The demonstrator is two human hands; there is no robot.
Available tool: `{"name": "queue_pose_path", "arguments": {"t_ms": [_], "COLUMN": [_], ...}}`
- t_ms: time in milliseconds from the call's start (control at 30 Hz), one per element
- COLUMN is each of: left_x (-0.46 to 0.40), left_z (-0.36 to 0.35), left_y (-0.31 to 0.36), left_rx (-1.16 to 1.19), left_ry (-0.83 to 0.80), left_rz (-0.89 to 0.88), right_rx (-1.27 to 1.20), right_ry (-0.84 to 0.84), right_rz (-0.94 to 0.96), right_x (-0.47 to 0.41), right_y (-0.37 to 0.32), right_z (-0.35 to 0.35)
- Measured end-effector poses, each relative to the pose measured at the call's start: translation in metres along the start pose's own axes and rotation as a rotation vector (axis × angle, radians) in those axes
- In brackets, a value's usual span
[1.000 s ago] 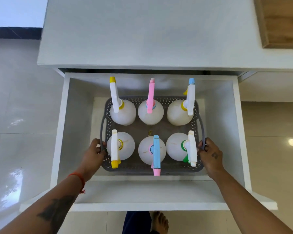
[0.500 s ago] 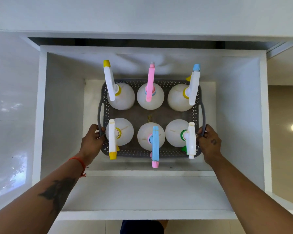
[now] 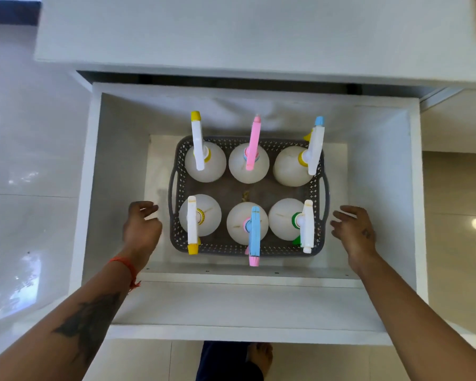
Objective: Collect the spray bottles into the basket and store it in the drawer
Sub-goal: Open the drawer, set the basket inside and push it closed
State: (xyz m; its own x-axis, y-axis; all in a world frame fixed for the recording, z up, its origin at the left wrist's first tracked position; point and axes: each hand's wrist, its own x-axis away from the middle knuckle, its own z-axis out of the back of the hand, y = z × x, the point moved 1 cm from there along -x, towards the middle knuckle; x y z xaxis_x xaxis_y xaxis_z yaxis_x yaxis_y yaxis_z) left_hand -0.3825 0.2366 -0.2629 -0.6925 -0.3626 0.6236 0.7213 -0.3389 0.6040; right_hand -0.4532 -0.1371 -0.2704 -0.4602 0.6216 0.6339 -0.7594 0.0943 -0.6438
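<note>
A grey perforated basket (image 3: 318, 188) sits on the floor of an open white drawer (image 3: 382, 171), roughly centred between the side walls. Six white spray bottles stand upright in it in two rows of three. In the far row, the left bottle (image 3: 213, 166) has a white trigger head with a yellow nozzle, the middle bottle (image 3: 238, 163) has a pink head, and the right bottle (image 3: 287, 169) has a white head tipped blue. In the near row, the left bottle (image 3: 208, 215) carries a white head with a yellow nozzle, the middle bottle (image 3: 238, 224) a blue head with a pink nozzle, and the right bottle (image 3: 282, 218) a white head with a green collar.

The left hand (image 3: 142, 226) hovers just beside the basket's left handle, fingers loosely curled and spread, gripping nothing. The right hand (image 3: 353, 229) is just beside the right handle, fingers apart and empty. Neither hand touches the basket. A red thread (image 3: 124, 264) circles the left wrist. A bare foot (image 3: 260, 356) shows on the tiled floor (image 3: 25, 160) below the drawer front.
</note>
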Motion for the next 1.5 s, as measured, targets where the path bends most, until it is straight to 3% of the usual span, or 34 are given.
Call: {"name": "queue_pose_path", "arguments": {"t_ms": [133,233,433,567,700,833,1100,1500], "left_x": [0.034,0.083,0.183,0.222,0.236,0.229,0.213,0.156], "left_z": [0.025,0.039,0.025,0.010,-0.005,-0.015,-0.027,-0.044], "left_y": [0.028,0.045,0.035,0.005,-0.026,-0.048,-0.039,0.034], "left_rx": [0.182,0.294,-0.095,-0.411,-0.643,-0.864,-0.907,-0.893], "left_ry": [0.221,0.191,0.066,-0.022,-0.058,-0.023,0.037,0.082], "left_rz": [-0.088,-0.178,-0.500,-0.631,-0.685,-0.749,-0.733,-0.761], "right_rx": [-0.177,-0.169,0.264,0.640,0.865,0.941,1.008,1.037], "right_ry": [0.230,0.189,-0.102,-0.111,-0.099,-0.090,-0.053,0.014], "right_rz": [0.133,0.293,0.678,0.872,0.916,0.952,0.983,1.022], "right_x": [0.047,0.104,0.209,0.239,0.246,0.234,0.216,0.162], "right_y": [-0.032,-0.045,-0.018,0.013,0.040,0.049,0.044,-0.027], "right_z": [0.026,0.037,0.016,0.005,-0.002,-0.006,-0.015,-0.044]}}
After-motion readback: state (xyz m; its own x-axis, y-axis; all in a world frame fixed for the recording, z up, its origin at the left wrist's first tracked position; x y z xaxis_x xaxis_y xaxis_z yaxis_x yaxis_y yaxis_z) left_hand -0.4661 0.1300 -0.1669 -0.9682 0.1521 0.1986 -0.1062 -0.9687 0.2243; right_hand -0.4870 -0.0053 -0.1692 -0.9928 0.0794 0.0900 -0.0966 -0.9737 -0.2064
